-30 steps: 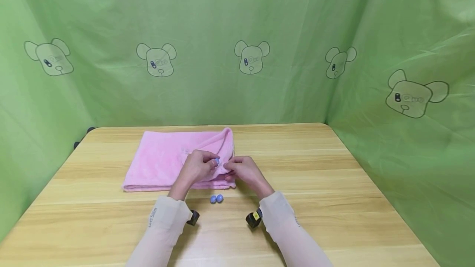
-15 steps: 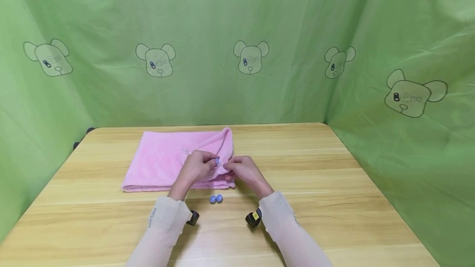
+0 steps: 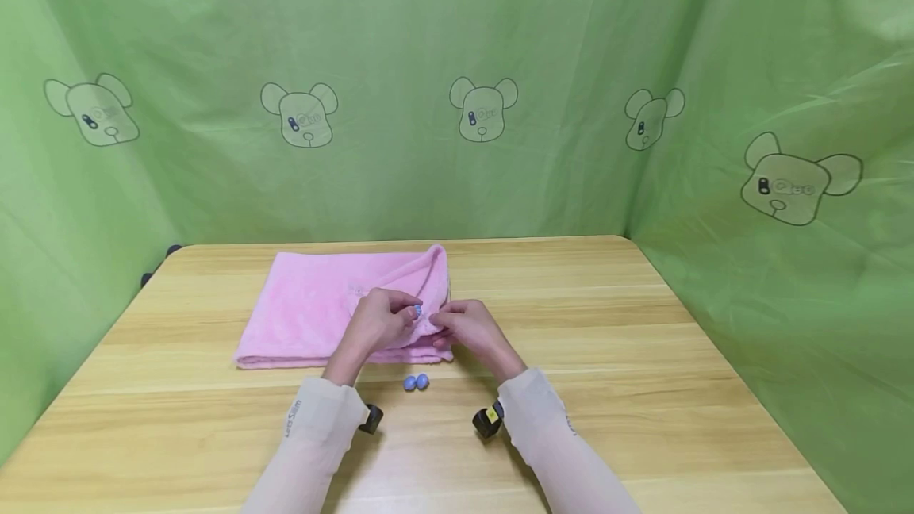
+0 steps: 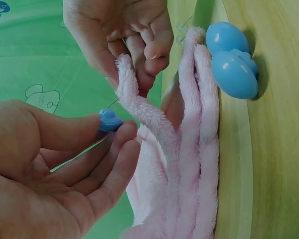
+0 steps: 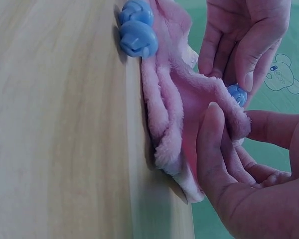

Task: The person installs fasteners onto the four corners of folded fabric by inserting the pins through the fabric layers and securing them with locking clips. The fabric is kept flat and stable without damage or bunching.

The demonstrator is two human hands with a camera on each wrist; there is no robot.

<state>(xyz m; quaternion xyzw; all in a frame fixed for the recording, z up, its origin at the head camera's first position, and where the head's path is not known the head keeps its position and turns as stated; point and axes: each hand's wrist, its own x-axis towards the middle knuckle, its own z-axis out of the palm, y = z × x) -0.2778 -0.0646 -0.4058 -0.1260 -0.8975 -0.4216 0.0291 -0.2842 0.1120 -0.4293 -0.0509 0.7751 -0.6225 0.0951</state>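
Observation:
A folded pink plush cloth (image 3: 307,300) lies on the table, its near right corner lifted. My left hand (image 3: 378,322) pinches a small blue-headed pin (image 4: 108,121) between thumb and fingers. Its thin metal shaft reaches up to the raised edge of the plush cloth (image 4: 139,107) in the left wrist view. Opposite it, my right hand (image 3: 471,329) pinches that same edge, with the thumb on one side and fingers on the other (image 5: 269,127). In the head view the left fingers partly cover the blue head.
Two glossy blue rounded pieces (image 3: 416,382) lie side by side on the wooden table (image 3: 628,387), just in front of the cloth. Green curtains (image 3: 400,181) with bear-head prints stand behind and beside the table. A black wrist camera (image 3: 488,422) hangs at the right sleeve.

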